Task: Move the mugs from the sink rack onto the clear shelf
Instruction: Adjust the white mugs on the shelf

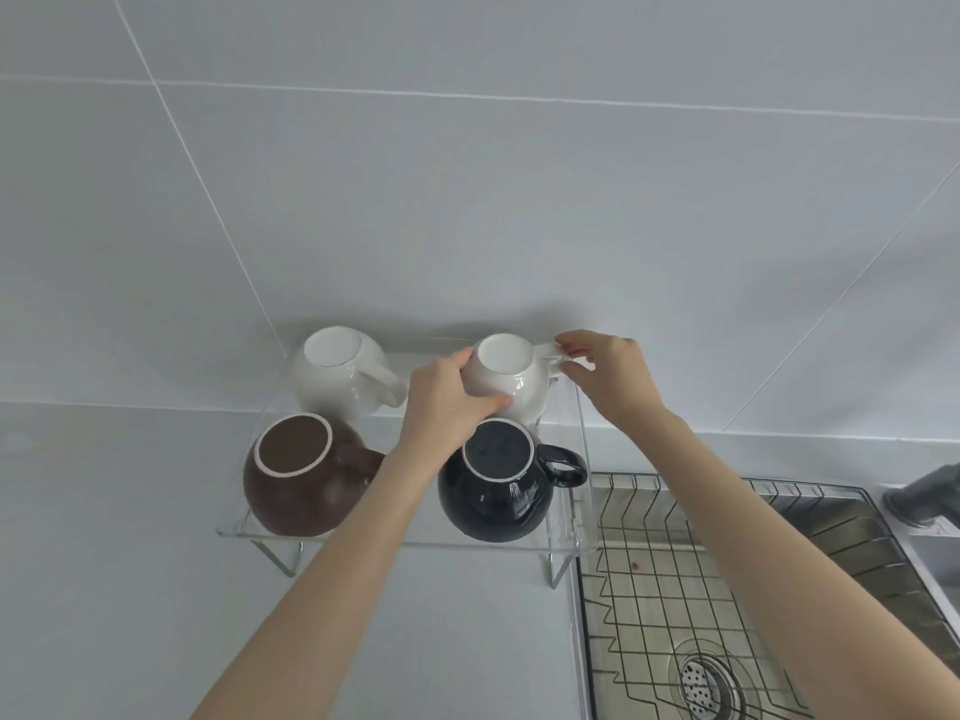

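White tiles back the clear shelf (pixel 569 550), where 4 mugs are set upside down. The rear white mug (pixel 511 376) is gripped by the left hand (pixel 447 402), its handle pinched by the right hand (pixel 608 376).

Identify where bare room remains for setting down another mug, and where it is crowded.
The clear shelf is crowded: two white mugs behind, the brown mug and black mug in front, both hands on the right white mug. Free patches: the countertop left of the shelf, and the wire sink rack to its right.
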`<act>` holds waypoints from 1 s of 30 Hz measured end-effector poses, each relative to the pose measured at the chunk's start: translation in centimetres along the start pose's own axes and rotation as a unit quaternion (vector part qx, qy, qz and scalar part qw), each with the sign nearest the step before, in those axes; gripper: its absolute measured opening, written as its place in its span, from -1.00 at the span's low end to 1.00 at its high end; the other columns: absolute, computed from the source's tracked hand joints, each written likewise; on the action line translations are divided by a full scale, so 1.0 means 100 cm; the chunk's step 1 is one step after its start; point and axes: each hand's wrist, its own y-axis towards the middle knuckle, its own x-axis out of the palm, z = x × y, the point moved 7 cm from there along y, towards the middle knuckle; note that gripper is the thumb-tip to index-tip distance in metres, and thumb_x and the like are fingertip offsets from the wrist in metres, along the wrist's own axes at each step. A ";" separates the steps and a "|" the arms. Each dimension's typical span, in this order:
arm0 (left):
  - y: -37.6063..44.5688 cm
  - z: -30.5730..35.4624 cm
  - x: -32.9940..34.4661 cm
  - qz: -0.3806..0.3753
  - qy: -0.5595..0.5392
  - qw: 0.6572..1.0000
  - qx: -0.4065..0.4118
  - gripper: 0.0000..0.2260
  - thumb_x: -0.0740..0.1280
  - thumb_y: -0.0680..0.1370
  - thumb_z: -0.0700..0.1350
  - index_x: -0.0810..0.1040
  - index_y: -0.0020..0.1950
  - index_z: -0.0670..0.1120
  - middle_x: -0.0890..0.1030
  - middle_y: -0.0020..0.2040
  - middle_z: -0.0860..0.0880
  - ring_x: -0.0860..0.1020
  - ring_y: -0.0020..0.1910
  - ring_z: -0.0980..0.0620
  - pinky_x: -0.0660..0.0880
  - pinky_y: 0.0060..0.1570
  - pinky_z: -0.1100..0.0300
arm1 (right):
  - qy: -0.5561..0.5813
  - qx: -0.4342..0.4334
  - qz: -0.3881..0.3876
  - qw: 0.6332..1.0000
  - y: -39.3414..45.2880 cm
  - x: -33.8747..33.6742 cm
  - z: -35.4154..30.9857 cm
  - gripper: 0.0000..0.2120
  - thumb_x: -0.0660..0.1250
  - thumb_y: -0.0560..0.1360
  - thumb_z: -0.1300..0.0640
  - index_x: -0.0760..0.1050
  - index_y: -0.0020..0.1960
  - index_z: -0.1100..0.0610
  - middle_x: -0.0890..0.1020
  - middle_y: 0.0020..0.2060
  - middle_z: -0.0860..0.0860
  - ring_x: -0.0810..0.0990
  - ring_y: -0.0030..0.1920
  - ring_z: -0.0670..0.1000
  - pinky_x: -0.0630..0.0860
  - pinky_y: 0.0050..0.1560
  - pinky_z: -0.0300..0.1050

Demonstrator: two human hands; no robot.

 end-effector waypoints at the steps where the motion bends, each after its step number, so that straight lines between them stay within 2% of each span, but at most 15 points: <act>1: 0.001 0.000 0.000 0.009 0.001 1.000 -0.002 -0.56 0.51 0.27 -0.10 0.55 0.13 -0.11 0.67 -0.01 -0.09 0.52 -0.09 0.01 0.24 -0.24 0.38 | -0.008 -0.008 0.004 1.000 0.002 0.001 -0.001 -0.70 0.30 0.42 0.35 0.55 0.14 0.23 0.67 0.00 0.18 0.60 0.01 0.14 0.44 0.07 -0.18; 4: 0.004 0.004 -0.002 0.018 0.014 1.000 0.001 -0.62 0.52 0.25 -0.13 0.59 0.04 -0.11 0.67 -0.10 -0.09 0.56 -0.12 -0.04 0.31 -0.20 0.30 | -0.046 -0.032 0.018 0.998 0.006 0.003 -0.008 -0.77 0.27 0.39 0.38 0.60 0.00 0.27 0.65 -0.12 0.25 0.56 -0.11 0.24 0.47 -0.02 0.02; 8: 0.009 0.003 -0.004 -0.005 0.018 1.000 0.007 -0.61 0.53 0.21 -0.12 0.61 0.00 -0.14 0.69 -0.11 -0.13 0.61 -0.07 -0.12 0.52 0.00 0.05 | -0.033 -0.029 0.022 0.999 0.005 0.002 -0.008 -0.81 0.28 0.40 0.37 0.61 -0.04 0.28 0.66 -0.13 0.24 0.58 -0.11 0.22 0.50 -0.01 0.04; 11: 0.012 0.003 -0.008 -0.037 0.006 0.999 0.008 -0.66 0.54 0.19 -0.15 0.61 -0.08 -0.12 0.66 -0.16 -0.11 0.59 -0.12 -0.10 0.51 0.09 -0.10 | -0.031 -0.023 0.011 0.999 0.000 -0.001 -0.008 -0.82 0.30 0.42 0.32 0.61 -0.01 0.25 0.67 -0.09 0.19 0.59 -0.09 0.19 0.51 0.00 0.01; 12: 0.013 0.004 -0.010 -0.048 -0.002 0.999 0.007 -0.65 0.55 0.19 -0.18 0.60 -0.06 -0.09 0.61 -0.17 -0.06 0.54 -0.15 -0.04 0.50 0.12 -0.09 | -0.033 -0.023 0.007 0.999 -0.002 -0.002 -0.008 -0.82 0.30 0.43 0.31 0.61 0.00 0.24 0.67 -0.08 0.18 0.60 -0.09 0.19 0.51 0.00 0.00; 15: 0.015 0.008 -0.014 -0.093 -0.017 0.995 0.014 -0.54 0.53 0.22 -0.30 0.57 0.11 -0.20 0.57 -0.08 0.00 0.50 -0.06 0.07 0.49 0.09 0.13 | -0.033 -0.012 -0.005 0.999 -0.007 -0.002 -0.008 -0.80 0.31 0.43 0.29 0.60 0.03 0.24 0.69 -0.03 0.16 0.61 -0.07 0.16 0.51 0.03 -0.04; 17: 0.016 0.010 -0.016 -0.120 -0.009 0.992 0.020 -0.53 0.53 0.23 -0.31 0.56 0.13 -0.21 0.59 -0.05 -0.02 0.51 -0.03 0.10 0.47 -0.04 0.38 | -0.023 0.002 -0.006 1.000 -0.011 -0.004 -0.007 -0.81 0.33 0.42 0.29 0.61 0.01 0.23 0.70 -0.05 0.15 0.62 -0.06 0.15 0.53 0.04 -0.02; 18: 0.017 0.011 -0.016 -0.127 -0.006 0.992 0.020 -0.52 0.53 0.23 -0.31 0.56 0.14 -0.20 0.58 -0.04 0.00 0.51 -0.03 0.10 0.45 -0.10 0.44 | -0.018 0.006 -0.005 1.000 -0.012 -0.004 -0.006 -0.82 0.33 0.41 0.29 0.62 -0.01 0.23 0.71 -0.07 0.15 0.63 -0.06 0.15 0.53 0.05 -0.01; 21: 0.018 0.011 -0.017 -0.130 -0.007 0.991 0.019 -0.50 0.52 0.24 -0.31 0.55 0.16 -0.20 0.53 -0.03 0.06 0.49 0.00 0.13 0.41 -0.09 0.46 | -0.006 0.017 -0.004 1.000 -0.015 -0.005 -0.005 -0.82 0.35 0.40 0.29 0.63 -0.02 0.23 0.71 -0.07 0.14 0.64 -0.08 0.13 0.54 0.06 -0.01; 24: 0.018 0.011 -0.018 -0.127 -0.011 0.992 0.026 -0.52 0.52 0.24 -0.31 0.56 0.15 -0.20 0.53 -0.04 0.06 0.50 0.00 0.13 0.35 -0.18 0.62 | 0.003 0.025 0.000 1.000 -0.016 -0.006 -0.005 -0.81 0.35 0.41 0.30 0.62 0.00 0.23 0.71 -0.05 0.14 0.65 -0.07 0.12 0.53 0.07 -0.05; 27: 0.021 0.007 -0.016 -0.125 -0.013 0.992 0.031 -0.53 0.52 0.24 -0.31 0.57 0.14 -0.18 0.56 -0.05 0.05 0.51 0.00 0.12 0.35 -0.11 0.56 | 0.001 0.023 -0.002 1.000 -0.015 -0.005 -0.005 -0.81 0.35 0.41 0.30 0.62 0.00 0.22 0.71 -0.05 0.14 0.65 -0.06 0.12 0.53 0.07 -0.05; 30: 0.021 0.004 -0.013 -0.121 -0.013 0.992 0.036 -0.55 0.52 0.24 -0.30 0.58 0.12 -0.18 0.58 -0.06 0.03 0.52 0.00 0.12 0.37 -0.14 0.62 | -0.010 0.015 -0.011 1.000 -0.012 -0.005 -0.006 -0.81 0.35 0.41 0.29 0.62 0.00 0.22 0.71 -0.05 0.14 0.64 -0.04 0.12 0.53 0.09 -0.03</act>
